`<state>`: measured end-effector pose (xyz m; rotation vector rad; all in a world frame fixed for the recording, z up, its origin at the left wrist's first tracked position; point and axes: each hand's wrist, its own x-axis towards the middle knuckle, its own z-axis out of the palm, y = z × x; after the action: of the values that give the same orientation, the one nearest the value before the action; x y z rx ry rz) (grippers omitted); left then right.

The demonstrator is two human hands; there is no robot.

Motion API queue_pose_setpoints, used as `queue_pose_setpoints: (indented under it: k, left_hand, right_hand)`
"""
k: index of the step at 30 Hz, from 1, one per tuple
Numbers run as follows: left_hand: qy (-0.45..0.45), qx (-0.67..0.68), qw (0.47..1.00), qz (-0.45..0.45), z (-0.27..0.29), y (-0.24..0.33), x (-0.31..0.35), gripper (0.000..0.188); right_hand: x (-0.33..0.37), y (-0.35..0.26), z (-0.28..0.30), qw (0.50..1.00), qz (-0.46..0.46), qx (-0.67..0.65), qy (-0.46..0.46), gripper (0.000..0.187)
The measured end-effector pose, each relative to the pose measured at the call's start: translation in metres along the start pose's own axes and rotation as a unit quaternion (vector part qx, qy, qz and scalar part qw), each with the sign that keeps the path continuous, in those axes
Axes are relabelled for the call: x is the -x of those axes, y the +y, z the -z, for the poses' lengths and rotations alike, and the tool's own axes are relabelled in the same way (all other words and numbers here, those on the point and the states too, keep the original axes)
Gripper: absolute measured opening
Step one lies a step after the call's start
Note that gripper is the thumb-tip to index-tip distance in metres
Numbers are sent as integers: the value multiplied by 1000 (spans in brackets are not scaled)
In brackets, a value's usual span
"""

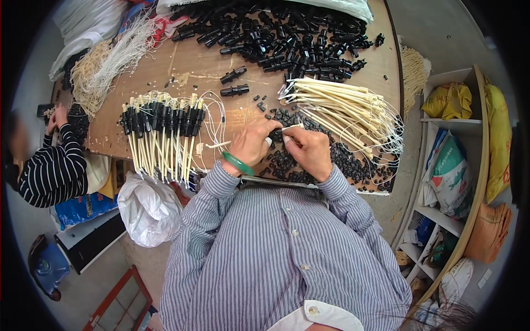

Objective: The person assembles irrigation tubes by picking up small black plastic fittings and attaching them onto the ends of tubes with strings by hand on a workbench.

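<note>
A small dark piece [276, 134] sits between the two hands, just above the near edge of the brown table [212, 113]; it looks black and stubby, though the fingers hide most of it. Beside it shows one short white piece [292, 127], flat and pale. The left hand [253, 144] has its fingers curled and pressed together, thumb and forefinger pinching the dark piece; the right hand [309, 148] bends its fingers in, thumb and forefinger pinching the white one. One pale rod [218, 144], slim and straight, pokes out to the left of the left hand — whether that hand grips it cannot be told. One green bangle [238, 164] rings the left wrist. Two black connectors [236, 90], ridged and tubular, lie apart on the bare wood, below a heap of black connectors [276, 41] too tangled to count. To the left stands one row of black-topped rods [163, 118], roughly a dozen or more; to the right lies one bundle of cream rods [337, 105], overlapping beyond a sure count — likewise the scattered small black parts [348, 165] under and around the right hand.
</note>
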<state>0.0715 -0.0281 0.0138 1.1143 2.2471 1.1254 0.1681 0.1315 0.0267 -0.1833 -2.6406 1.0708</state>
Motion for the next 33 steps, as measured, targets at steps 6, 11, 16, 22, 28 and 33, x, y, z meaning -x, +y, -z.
queue_pose_setpoints:
  k: [6, 11, 16, 22, 28, 33]
  left_hand:
    - [-58, 38, 997, 45, 3, 5, -5, 46]
    - [-17, 76, 997, -7, 2, 7, -5, 44]
    - [143, 45, 985, -81, -2, 4, -3, 23]
    - [140, 101, 983, -69, -1, -3, -1, 18]
    - [129, 120, 975, -134, -1, -1, 3, 17]
    - [279, -62, 958, 34, -2, -31, -25, 25]
  right_hand:
    - [0, -3, 1, 997, -51, -34, -47, 15]
    - [5, -1, -2, 996, 43, -34, -74, 13]
    - [5, 0, -5, 997, 52, 2, -54, 11]
    - [5, -1, -6, 996, 61, -45, -49, 11]
    - [6, 3, -11, 989, 8, -100, -106, 11]
    - [4, 11, -10, 989, -100, -111, -22, 13]
